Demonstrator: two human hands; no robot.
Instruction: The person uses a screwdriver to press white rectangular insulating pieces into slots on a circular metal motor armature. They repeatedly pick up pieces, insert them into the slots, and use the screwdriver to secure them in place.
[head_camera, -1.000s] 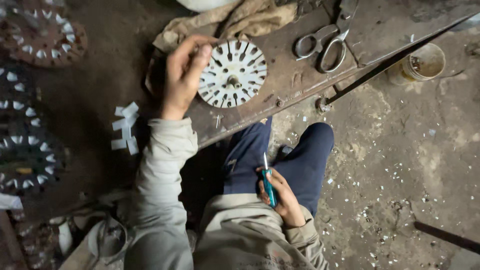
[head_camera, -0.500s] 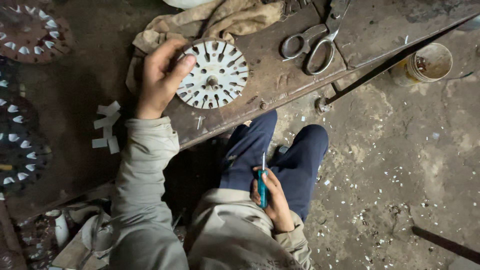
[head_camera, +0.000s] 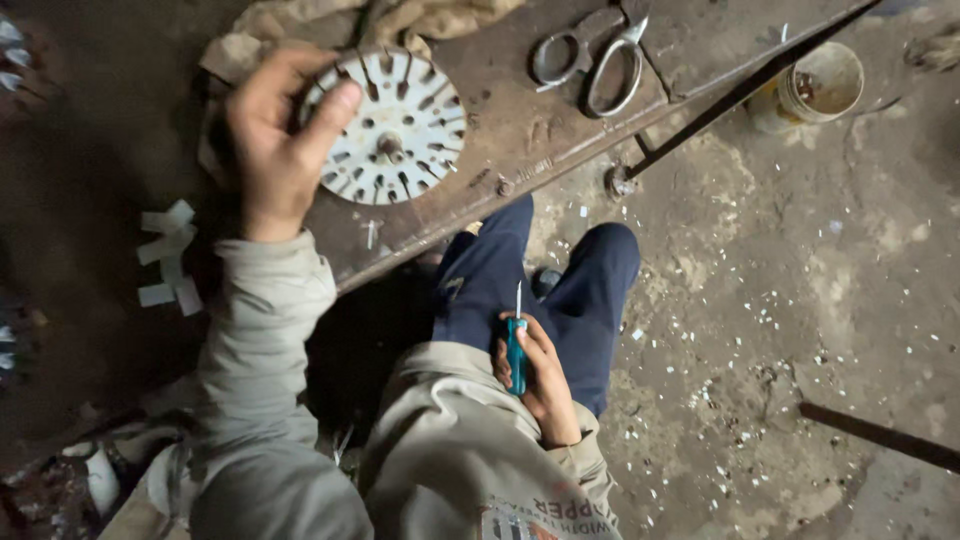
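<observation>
Head view, looking down on a seated person. The left hand (head_camera: 275, 140) is gripping the left rim of a round slotted metal disc (head_camera: 392, 128), thumb lying across its face and fingers curling behind the edge; the disc is lying flat on a dark, rusty worktop (head_camera: 520, 110). The right hand (head_camera: 540, 375) is resting in the lap, well apart from the disc, fingers closing around a screwdriver with a teal handle (head_camera: 516, 350), its blade pointing up towards the worktop. The tool is not touching the disc, so the work on the disc appears, by judgement, to be paused or not yet under way; most radial slots are looking dark and open, though whether any are filled cannot be told. A pair of metal scissors (head_camera: 590, 60) is lying farther along the worktop, and crumpled cloth (head_camera: 300, 25) is showing beside and behind the disc. Small white paper strips (head_camera: 168, 255) are lying at the left, below the worktop. The floor (head_camera: 800, 320) is bare, dusty concrete, carrying a scatter of pale scraps; a small plastic tub (head_camera: 820, 85) is standing on it at upper right, and a thin dark rod (head_camera: 740, 90) is running diagonally off the worktop's edge
</observation>
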